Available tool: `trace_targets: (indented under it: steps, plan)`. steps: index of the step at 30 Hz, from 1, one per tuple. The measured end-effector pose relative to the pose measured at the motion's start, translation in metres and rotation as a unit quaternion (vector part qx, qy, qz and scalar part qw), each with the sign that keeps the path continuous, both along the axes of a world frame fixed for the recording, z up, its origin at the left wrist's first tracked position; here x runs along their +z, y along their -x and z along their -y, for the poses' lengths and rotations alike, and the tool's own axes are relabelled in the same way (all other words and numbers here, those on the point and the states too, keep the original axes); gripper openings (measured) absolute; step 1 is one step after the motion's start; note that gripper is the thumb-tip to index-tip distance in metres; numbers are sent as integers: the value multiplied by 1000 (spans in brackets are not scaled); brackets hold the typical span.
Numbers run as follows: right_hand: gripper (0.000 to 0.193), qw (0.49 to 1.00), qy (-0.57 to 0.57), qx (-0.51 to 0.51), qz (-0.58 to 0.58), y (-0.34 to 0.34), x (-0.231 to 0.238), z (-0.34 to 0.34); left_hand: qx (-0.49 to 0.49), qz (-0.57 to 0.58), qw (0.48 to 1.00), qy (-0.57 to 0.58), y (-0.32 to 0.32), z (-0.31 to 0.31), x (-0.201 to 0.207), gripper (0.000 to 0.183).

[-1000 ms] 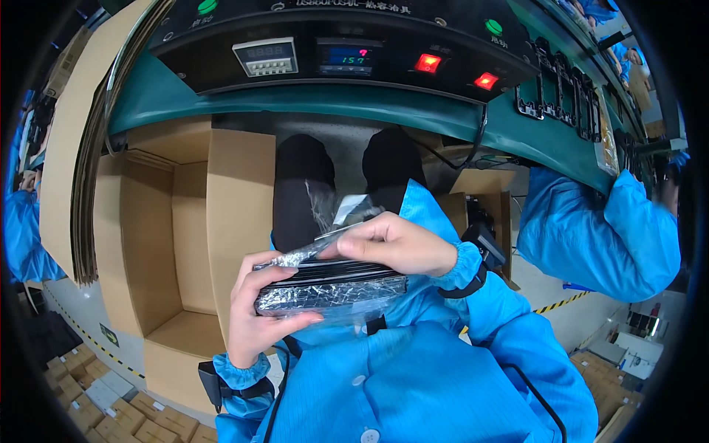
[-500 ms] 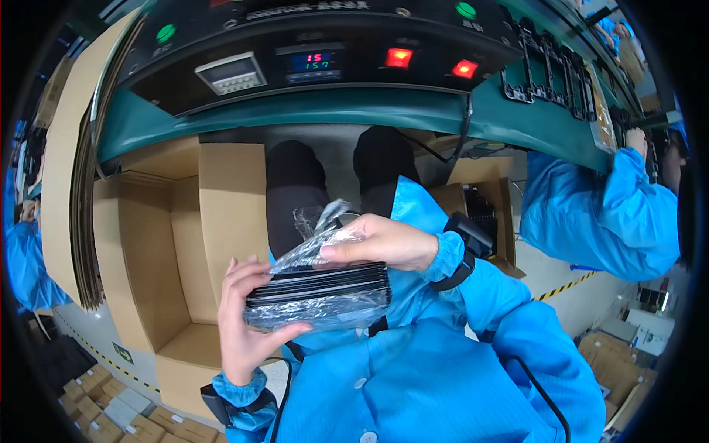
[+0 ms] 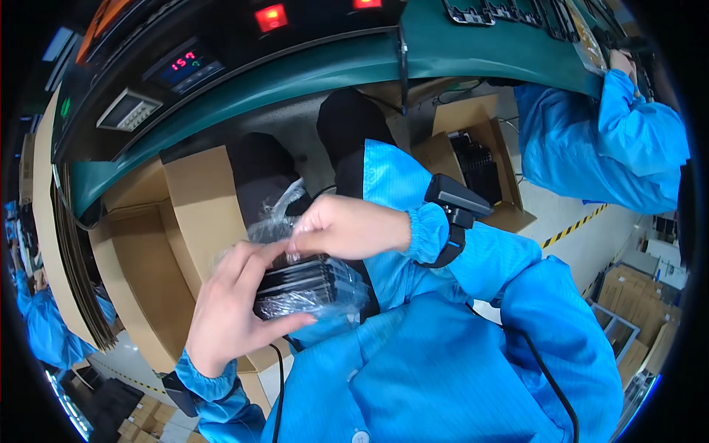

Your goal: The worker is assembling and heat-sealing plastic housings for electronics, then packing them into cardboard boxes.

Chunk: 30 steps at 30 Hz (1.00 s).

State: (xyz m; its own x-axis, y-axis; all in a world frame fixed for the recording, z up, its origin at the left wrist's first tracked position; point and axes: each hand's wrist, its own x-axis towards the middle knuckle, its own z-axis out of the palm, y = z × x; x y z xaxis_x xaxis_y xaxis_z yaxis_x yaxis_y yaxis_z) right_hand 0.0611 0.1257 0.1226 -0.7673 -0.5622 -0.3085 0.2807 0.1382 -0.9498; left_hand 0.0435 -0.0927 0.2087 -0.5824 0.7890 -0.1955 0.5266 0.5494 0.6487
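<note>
A stack of thin black flat pieces (image 3: 295, 282), partly wrapped in clear plastic film (image 3: 336, 292), rests over my lap. My left hand (image 3: 235, 299) grips its left end, thumb along the near side and fingers reaching over the top. Bent over the far side, my right hand (image 3: 351, 227) pinches the loose film between thumb and fingers. The fingertips of both hands meet above the stack, and a crumpled tail of film sticks up beyond them. What exactly the black pieces are I cannot make out.
An open cardboard box (image 3: 151, 255) stands left of my knees. Another carton (image 3: 509, 210) with black parts sits to the right. Ahead runs a green bench (image 3: 458, 55) bearing a black control unit (image 3: 221, 55). A person in a blue smock (image 3: 591, 148) works at the right.
The view has turned and shifted. My left fingers have moved from the stack's left end up over its top, toward my right fingertips. My right hand still pinches the film.
</note>
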Motion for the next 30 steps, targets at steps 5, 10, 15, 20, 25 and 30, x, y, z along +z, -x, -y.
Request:
trace_targets:
  steps: [5, 10, 15, 20, 25, 30]
  plan:
    - [36, 951, 117, -100, 270, 9, -24, -8, 60, 54, 989, 121, 0, -7, -4, 71]
    - [57, 947, 195, -194, 164, 1, -37, -6, 66, 203, 976, 42, 31, 15, -11, 67]
    - [56, 891, 278, -241, 265, -30, -42, 4, 333, 320, 857, -229, 14, 79, -40, 65]
    - [51, 910, 38, -352, -217, -60, -19, 36, 587, 349, 608, -406, -12, 68, -69, 51]
    - [67, 858, -195, -82, -468, -43, 17, 73, 599, 379, 509, -488, -46, 31, -85, 51]
    - [59, 821, -225, 9, -525, -41, -24, 75, 580, 438, 471, -500, -60, 34, -104, 48]
